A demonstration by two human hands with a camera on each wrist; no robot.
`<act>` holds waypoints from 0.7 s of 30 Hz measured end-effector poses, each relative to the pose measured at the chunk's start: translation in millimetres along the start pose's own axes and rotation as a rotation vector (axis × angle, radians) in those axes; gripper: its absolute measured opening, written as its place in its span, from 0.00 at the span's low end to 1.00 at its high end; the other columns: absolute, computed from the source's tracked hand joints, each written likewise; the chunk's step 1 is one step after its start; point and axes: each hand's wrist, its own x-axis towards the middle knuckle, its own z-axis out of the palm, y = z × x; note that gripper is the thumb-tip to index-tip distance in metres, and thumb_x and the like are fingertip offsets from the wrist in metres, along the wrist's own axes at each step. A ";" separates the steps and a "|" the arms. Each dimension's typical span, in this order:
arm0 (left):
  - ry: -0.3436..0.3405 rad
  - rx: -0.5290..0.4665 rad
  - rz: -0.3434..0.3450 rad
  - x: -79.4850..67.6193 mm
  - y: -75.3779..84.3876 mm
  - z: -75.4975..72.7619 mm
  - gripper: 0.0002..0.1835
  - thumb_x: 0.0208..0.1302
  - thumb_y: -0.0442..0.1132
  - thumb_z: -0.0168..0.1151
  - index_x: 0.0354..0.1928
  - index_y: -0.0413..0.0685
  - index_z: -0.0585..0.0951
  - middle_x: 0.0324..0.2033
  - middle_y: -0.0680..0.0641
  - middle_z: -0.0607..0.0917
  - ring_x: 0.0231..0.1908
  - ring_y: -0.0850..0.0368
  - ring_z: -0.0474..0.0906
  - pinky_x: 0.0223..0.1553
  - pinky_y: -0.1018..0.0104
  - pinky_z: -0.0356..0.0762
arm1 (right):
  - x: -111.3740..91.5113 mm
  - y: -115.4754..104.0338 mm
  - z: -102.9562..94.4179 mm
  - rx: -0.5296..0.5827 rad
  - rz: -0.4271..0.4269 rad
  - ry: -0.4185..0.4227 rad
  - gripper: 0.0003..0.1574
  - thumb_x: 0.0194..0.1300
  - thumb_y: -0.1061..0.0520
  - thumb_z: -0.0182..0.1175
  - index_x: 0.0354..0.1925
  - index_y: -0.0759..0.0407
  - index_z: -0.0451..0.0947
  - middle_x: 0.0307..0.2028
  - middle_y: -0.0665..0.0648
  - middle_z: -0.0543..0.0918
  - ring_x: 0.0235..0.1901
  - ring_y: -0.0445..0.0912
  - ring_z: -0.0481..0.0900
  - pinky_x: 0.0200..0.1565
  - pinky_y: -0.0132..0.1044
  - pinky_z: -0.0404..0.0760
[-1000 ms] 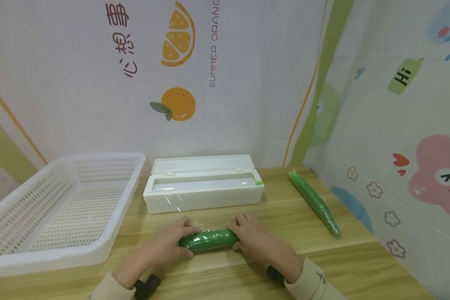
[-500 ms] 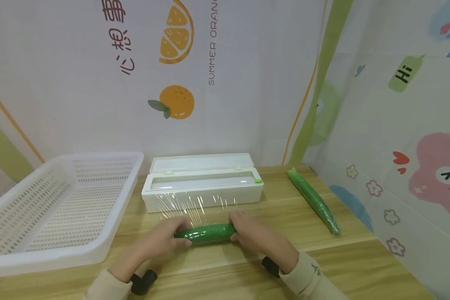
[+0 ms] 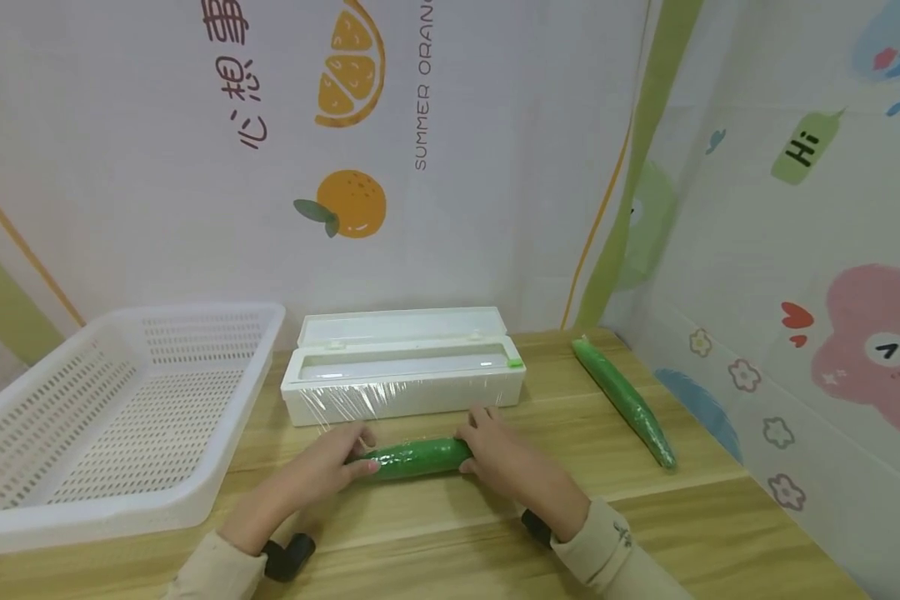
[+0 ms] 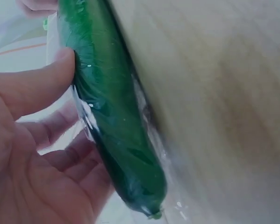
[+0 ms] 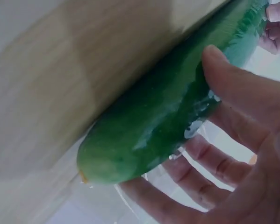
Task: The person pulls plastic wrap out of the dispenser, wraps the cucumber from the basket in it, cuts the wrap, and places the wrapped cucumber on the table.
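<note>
A green cucumber (image 3: 416,458) with clear cling film around it lies crosswise on the table, in front of the white film dispenser (image 3: 405,398). My left hand (image 3: 332,460) holds its left end, the thumb pressing the near side and the fingers behind, as the left wrist view shows on the cucumber (image 4: 114,116). Around the right end, my right hand (image 3: 498,452) grips with the thumb on one side and the fingers on the other, seen too in the right wrist view on the cucumber (image 5: 149,121). Shiny film (image 3: 345,403) stretches from the dispenser's front toward the cucumber.
A white perforated basket (image 3: 225,467) stands on the left of the wooden table (image 3: 420,550). Another film-wrapped cucumber (image 3: 622,400) lies at the right. Behind the dispenser's raised lid (image 3: 401,325) hangs a printed curtain (image 3: 480,208).
Both hands and the cucumber have moved a little away from me, nearer the dispenser. The film's bright creases now gather lower on the dispenser's front, mostly at its left.
</note>
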 end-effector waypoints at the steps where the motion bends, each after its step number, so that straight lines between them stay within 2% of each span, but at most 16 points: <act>1: 0.006 -0.006 -0.003 1.0 -0.1 -0.2 0.11 0.59 0.39 0.61 0.38 0.40 0.74 0.32 0.49 0.77 0.34 0.57 0.73 0.36 0.66 0.74 | 0.8 0.6 0.4 -0.003 0.002 0.005 0.22 0.58 0.52 0.64 0.49 0.60 0.77 0.41 0.53 0.70 0.41 0.44 0.66 0.42 0.36 0.73; 5: 0.012 -0.008 -0.034 3.7 0.6 -1.1 0.09 0.59 0.39 0.61 0.33 0.42 0.73 0.27 0.51 0.75 0.29 0.61 0.68 0.30 0.69 0.70 | 5.0 2.6 2.0 -0.053 -0.020 0.018 0.23 0.57 0.51 0.64 0.49 0.61 0.77 0.39 0.52 0.72 0.39 0.44 0.67 0.41 0.35 0.72; 11: 0.011 0.028 -0.133 3.3 5.5 -3.3 0.08 0.59 0.41 0.62 0.32 0.45 0.75 0.27 0.52 0.77 0.29 0.61 0.72 0.32 0.66 0.72 | 4.0 3.7 3.4 -0.136 -0.086 0.072 0.19 0.61 0.53 0.60 0.47 0.60 0.68 0.39 0.53 0.74 0.39 0.45 0.71 0.43 0.36 0.74; 16: 0.011 0.085 -0.109 1.8 4.2 -7.7 0.13 0.51 0.41 0.68 0.37 0.43 0.79 0.32 0.51 0.79 0.36 0.57 0.76 0.40 0.58 0.76 | 6.6 3.3 3.9 -0.123 -0.059 0.046 0.14 0.63 0.53 0.57 0.43 0.59 0.67 0.37 0.53 0.74 0.39 0.45 0.72 0.42 0.36 0.75; 21: 0.061 0.137 -0.062 -0.4 1.5 -9.3 0.15 0.50 0.39 0.69 0.41 0.42 0.82 0.33 0.50 0.75 0.36 0.57 0.72 0.39 0.60 0.74 | 9.6 0.9 3.3 -0.120 -0.017 0.015 0.16 0.63 0.51 0.58 0.44 0.59 0.68 0.41 0.55 0.76 0.40 0.47 0.73 0.43 0.38 0.76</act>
